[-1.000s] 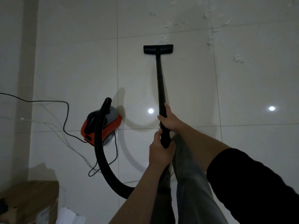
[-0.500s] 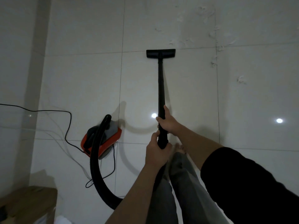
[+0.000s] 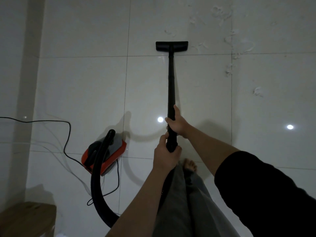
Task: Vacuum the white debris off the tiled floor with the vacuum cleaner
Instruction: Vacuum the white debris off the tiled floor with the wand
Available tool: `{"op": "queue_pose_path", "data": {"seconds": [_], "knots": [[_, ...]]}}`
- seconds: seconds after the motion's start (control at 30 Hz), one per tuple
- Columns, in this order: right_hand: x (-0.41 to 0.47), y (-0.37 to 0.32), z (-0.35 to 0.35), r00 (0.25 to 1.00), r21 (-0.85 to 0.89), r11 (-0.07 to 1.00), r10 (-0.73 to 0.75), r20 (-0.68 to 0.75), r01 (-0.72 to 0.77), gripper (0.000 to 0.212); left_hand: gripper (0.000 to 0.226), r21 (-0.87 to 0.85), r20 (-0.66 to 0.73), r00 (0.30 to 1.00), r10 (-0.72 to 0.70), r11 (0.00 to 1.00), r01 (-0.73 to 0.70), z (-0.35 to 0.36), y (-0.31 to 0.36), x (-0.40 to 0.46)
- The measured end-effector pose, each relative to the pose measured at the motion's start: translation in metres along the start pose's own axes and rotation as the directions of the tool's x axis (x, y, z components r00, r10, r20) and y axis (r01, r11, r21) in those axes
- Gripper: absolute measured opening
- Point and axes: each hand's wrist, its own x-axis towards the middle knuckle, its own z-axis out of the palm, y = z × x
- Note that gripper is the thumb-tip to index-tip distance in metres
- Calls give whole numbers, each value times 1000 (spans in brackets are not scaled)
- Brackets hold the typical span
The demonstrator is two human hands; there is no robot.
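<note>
A black vacuum wand (image 3: 171,82) runs straight ahead of me over glossy white tiles. Its flat floor nozzle (image 3: 171,46) rests just beyond a tile joint. My right hand (image 3: 177,123) is wrapped around the wand further up, and my left hand (image 3: 165,155) grips its near end. White stringy debris (image 3: 230,40) is scattered to the right of the nozzle, with another clump (image 3: 257,91) lower right. The red and black vacuum body (image 3: 104,153) sits on the floor to my left, joined by a thick black hose (image 3: 96,185).
A thin black power cord (image 3: 67,134) snakes across the floor at left and loops near the vacuum body. A brown cardboard box (image 3: 25,219) fills the bottom-left corner. My bare foot (image 3: 189,165) and grey trouser legs are below the hands. A wall runs along the left.
The nozzle has been pushed forward past the tile joint toward the debris. The view has tilted so more scattered debris shows at upper right. Both hands keep their grip.
</note>
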Motion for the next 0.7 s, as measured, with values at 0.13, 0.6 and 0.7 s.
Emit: {"op": "queue_pose_path", "data": {"seconds": [0.13,0.6,0.7], "knots": [[21,-25,-4,1000,9,1000,-9,-27,9,81,43,5,11,1000,-7,1000,7,-9,19,28],[91,-96,-35,997,47,998,-49,-62,52,80,50,-23,29,999,-38,999,39,-27,86,109],[99,-112,-45,998,16,999,-51,-48,52,81,51,-47,38,998,-58,997,60,-27,102,122]]}}
